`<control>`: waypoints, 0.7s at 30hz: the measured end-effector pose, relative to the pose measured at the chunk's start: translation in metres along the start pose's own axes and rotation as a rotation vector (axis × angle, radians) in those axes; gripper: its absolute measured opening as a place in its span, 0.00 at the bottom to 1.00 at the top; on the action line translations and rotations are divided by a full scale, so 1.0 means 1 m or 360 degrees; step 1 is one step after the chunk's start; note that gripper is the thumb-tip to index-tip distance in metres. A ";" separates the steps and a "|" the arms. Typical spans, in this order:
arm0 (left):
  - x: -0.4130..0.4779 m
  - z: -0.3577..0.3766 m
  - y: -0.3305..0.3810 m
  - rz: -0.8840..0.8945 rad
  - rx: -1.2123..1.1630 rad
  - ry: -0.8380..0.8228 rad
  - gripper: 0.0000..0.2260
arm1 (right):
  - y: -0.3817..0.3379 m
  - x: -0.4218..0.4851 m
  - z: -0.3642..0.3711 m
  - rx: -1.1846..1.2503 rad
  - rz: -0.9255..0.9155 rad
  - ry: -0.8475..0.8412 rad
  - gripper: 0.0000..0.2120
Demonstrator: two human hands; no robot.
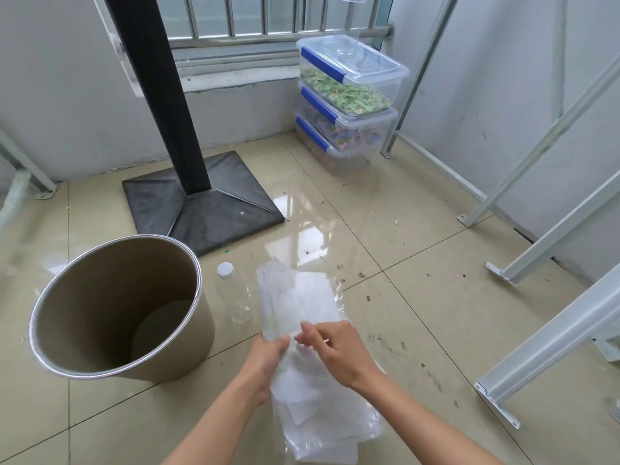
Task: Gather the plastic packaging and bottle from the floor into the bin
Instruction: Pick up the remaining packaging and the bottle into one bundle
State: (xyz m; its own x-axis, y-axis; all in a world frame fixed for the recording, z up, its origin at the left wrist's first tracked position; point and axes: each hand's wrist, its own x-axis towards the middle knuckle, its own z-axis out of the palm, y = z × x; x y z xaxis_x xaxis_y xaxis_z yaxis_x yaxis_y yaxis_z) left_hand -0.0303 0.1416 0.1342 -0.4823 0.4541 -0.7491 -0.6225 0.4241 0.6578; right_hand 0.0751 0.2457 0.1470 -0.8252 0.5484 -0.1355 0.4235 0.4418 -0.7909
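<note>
An open-topped tan cylindrical bin [110, 307] with a metal rim is stood on the tiled floor [419, 297] at left, and just right of it a clear bottle [235, 297] with a white cap is lain on the floor. A bundle of thin, translucent white plastic packaging [302, 303], crumpled and layered, is held up in front of the body, gripped at its left edge by the left hand [265, 364] and pinched from the right by the right hand [335, 350]. Stacked clear containers [349, 102] with blue clips are seen at the far wall.
</note>
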 end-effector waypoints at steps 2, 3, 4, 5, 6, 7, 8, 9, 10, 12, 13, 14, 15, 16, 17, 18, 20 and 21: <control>-0.008 -0.004 -0.012 -0.0029 -0.0029 -0.0028 0.11 | -0.005 0.014 0.004 0.0039 0.0036 0.0136 0.17; -0.011 -0.006 -0.018 -0.0054 -0.0051 -0.0037 0.10 | -0.010 0.023 0.007 0.0061 0.0060 0.0207 0.14; -0.013 -0.009 -0.022 -0.0078 -0.0075 -0.0042 0.10 | -0.017 0.034 0.011 0.0104 0.0092 0.0254 0.11; -0.014 -0.013 -0.027 -0.0097 -0.0095 -0.0044 0.10 | -0.024 0.045 0.015 0.0162 0.0127 0.0272 0.09; -0.017 -0.016 -0.031 -0.0104 -0.0106 -0.0055 0.09 | -0.030 0.058 0.021 0.0228 0.0157 0.0257 0.10; -0.018 -0.020 -0.034 -0.0106 -0.0116 -0.0058 0.08 | -0.037 0.070 0.027 0.0271 0.0178 0.0220 0.15; -0.020 -0.023 -0.036 -0.0100 -0.0120 -0.0068 0.07 | -0.043 0.083 0.034 0.0290 0.0184 0.0183 0.21; -0.022 -0.027 -0.038 -0.0098 -0.0121 -0.0074 0.06 | -0.048 0.094 0.043 0.0282 0.0188 0.0138 0.26; -0.022 -0.030 -0.041 -0.0095 -0.0118 -0.0073 0.06 | -0.054 0.105 0.051 0.0271 0.0188 0.0085 0.31; -0.021 -0.038 -0.044 -0.0119 -0.0109 -0.0057 0.06 | -0.067 0.122 0.070 0.0266 0.0195 -0.0033 0.39; -0.020 -0.041 -0.045 -0.0136 -0.0115 -0.0042 0.06 | -0.072 0.129 0.079 0.0276 0.0199 -0.0081 0.41; -0.017 -0.045 -0.046 -0.0142 -0.0118 -0.0034 0.07 | -0.077 0.135 0.089 0.0285 0.0202 -0.0112 0.42; -0.014 -0.047 -0.046 -0.0154 -0.0118 -0.0025 0.07 | -0.079 0.140 0.098 0.0289 0.0204 -0.0124 0.42; -0.012 -0.048 -0.046 -0.0155 -0.0112 -0.0022 0.06 | -0.079 0.144 0.106 0.0276 0.0200 -0.0120 0.40; -0.010 -0.049 -0.046 -0.0151 -0.0107 -0.0001 0.05 | -0.079 0.147 0.112 0.0238 0.0192 -0.0101 0.35; -0.008 -0.049 -0.045 -0.0145 -0.0093 0.0017 0.05 | -0.077 0.149 0.118 0.0174 0.0190 -0.0070 0.30; -0.005 -0.048 -0.044 -0.0132 -0.0057 -0.0001 0.03 | -0.072 0.150 0.124 0.0040 0.0184 -0.0014 0.19; -0.004 -0.048 -0.043 -0.0139 -0.0058 -0.0004 0.03 | -0.070 0.149 0.126 -0.0007 0.0180 0.0008 0.16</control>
State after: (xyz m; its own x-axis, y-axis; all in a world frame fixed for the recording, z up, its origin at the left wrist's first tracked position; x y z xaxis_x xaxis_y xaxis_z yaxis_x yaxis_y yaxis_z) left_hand -0.0314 0.0837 0.1054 -0.4235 0.4187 -0.8033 -0.6843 0.4332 0.5866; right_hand -0.1245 0.2077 0.1068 -0.7701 0.5985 -0.2208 0.5156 0.3800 -0.7679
